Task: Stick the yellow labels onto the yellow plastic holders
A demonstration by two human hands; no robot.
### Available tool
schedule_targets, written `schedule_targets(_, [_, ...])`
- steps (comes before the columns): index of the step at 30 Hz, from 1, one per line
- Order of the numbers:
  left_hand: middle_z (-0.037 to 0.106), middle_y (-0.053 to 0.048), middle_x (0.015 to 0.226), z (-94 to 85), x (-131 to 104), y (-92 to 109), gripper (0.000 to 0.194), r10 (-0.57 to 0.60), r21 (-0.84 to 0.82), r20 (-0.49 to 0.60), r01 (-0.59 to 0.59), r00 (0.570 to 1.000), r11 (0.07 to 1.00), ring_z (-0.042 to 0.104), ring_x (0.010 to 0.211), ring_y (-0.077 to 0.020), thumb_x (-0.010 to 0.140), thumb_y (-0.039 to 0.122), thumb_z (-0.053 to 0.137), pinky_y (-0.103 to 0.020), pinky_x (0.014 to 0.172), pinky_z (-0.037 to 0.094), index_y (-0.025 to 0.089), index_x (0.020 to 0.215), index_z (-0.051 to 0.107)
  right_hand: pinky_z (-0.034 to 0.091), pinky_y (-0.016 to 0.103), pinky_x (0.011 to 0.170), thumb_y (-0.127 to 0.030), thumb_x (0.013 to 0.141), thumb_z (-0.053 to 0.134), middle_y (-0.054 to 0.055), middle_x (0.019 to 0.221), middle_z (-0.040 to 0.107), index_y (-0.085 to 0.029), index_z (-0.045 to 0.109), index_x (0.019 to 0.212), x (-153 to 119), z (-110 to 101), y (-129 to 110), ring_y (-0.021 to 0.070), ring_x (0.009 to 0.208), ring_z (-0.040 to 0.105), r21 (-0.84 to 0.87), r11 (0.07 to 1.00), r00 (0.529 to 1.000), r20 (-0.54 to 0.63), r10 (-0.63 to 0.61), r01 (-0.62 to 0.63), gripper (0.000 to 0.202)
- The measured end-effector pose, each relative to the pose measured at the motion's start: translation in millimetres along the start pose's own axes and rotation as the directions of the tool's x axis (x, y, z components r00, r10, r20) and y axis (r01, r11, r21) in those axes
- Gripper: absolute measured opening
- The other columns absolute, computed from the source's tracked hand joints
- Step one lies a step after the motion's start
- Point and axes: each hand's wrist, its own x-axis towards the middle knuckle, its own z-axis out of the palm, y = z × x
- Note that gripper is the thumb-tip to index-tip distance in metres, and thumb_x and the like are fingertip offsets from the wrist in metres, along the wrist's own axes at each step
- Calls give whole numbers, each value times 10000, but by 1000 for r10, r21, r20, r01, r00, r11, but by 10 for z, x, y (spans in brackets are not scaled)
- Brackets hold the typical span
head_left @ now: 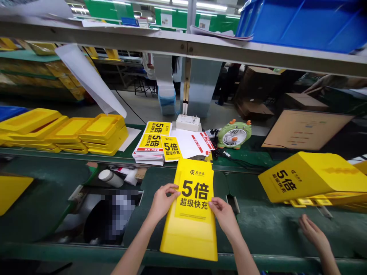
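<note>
A yellow panel (189, 240) lies lengthwise in front of me on the green work surface. On it is a yellow printed sheet (195, 194) with large black characters, slightly tilted against the panel's edges. My left hand (164, 200) pinches the sheet's left edge between thumb and fingers. Opposite it, my right hand (225, 215) holds the right edge, thumb and fingers together. Beyond the panel sit a stack of printed sheets (149, 143) and a loose yellow card (171, 148).
Yellow trays (103, 133) are piled at the left. A green fan (235, 135) and a monitor (308, 130) stand behind. Right, a printed yellow box (304, 177) lies above another person's hand (315, 233). An opening holds a white cup (110, 177).
</note>
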Motion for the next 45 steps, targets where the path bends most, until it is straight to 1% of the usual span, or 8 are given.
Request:
schedule_targets(7, [631, -29, 853, 13, 1, -46, 282, -6, -6, -3, 6, 1000, 1000, 558, 908, -192, 739, 379, 588, -271, 770, 405, 181, 939, 596, 470, 247, 712, -522, 677, 603, 116, 950, 569, -97, 524, 911, 14, 6, 15, 155, 792, 553, 21, 1000, 1000, -16, 6, -5, 492])
schedule_targets(14, [621, -48, 956, 9, 14, -65, 255, 11, 2, -20, -11, 1000, 1000, 546, 936, -187, 739, 363, 591, -266, 796, 383, 177, 910, 625, 471, 241, 727, -530, 688, 590, 103, 937, 570, -90, 516, 918, 11, 21, 0, 138, 787, 552, -7, 1000, 999, -37, -4, 4, 502])
schedule_targets(21, [632, -34, 820, 2, 33, -82, 312, -16, -33, 0, 16, 1000, 999, 574, 876, -197, 741, 399, 584, -264, 729, 422, 170, 954, 572, 487, 243, 735, -526, 691, 585, 136, 1042, 551, -89, 517, 927, -20, 56, -76, 163, 849, 572, 6, 1000, 999, -28, 19, -19, 502])
schedule_targets(26, [631, -37, 825, -7, 38, -95, 322, -22, -49, 5, 22, 1000, 999, 581, 846, -191, 739, 402, 585, -261, 719, 430, 166, 958, 563, 490, 236, 737, -528, 684, 587, 131, 1043, 551, -91, 515, 933, -12, 63, -73, 164, 857, 573, -2, 1000, 999, -31, 28, -28, 507])
schedule_targets(30, [629, -46, 821, 3, 45, -133, 335, -25, -60, -2, 25, 1000, 998, 579, 856, -204, 731, 407, 591, -268, 724, 435, 159, 955, 564, 489, 232, 725, -527, 671, 599, 114, 977, 571, -92, 526, 920, 10, 63, -51, 169, 851, 571, 8, 1000, 998, -55, 28, -28, 507])
schedule_targets(33, [630, -51, 822, 10, 47, -157, 344, -27, -72, -5, 26, 1000, 997, 579, 857, -208, 727, 412, 595, -264, 713, 439, 156, 954, 565, 489, 231, 726, -522, 673, 600, 122, 1009, 562, -89, 530, 933, 20, 62, -36, 177, 873, 572, 10, 999, 998, -55, 32, -31, 509])
schedule_targets(36, [632, -45, 818, 14, 44, -168, 344, -28, -88, -14, 26, 1000, 996, 582, 829, -193, 721, 417, 602, -250, 698, 439, 160, 947, 568, 488, 232, 726, -524, 679, 594, 135, 1045, 551, -86, 530, 941, 20, 61, -22, 185, 892, 571, 3, 999, 998, -53, 34, -34, 514])
schedule_targets(45, [629, -36, 811, 33, 45, -140, 337, -46, -115, -28, 42, 999, 992, 583, 761, -164, 713, 415, 618, -232, 674, 438, 155, 921, 568, 482, 234, 710, -541, 662, 596, 125, 991, 569, -85, 527, 939, 22, 79, -23, 171, 838, 572, -6, 1000, 996, -83, 30, -30, 538])
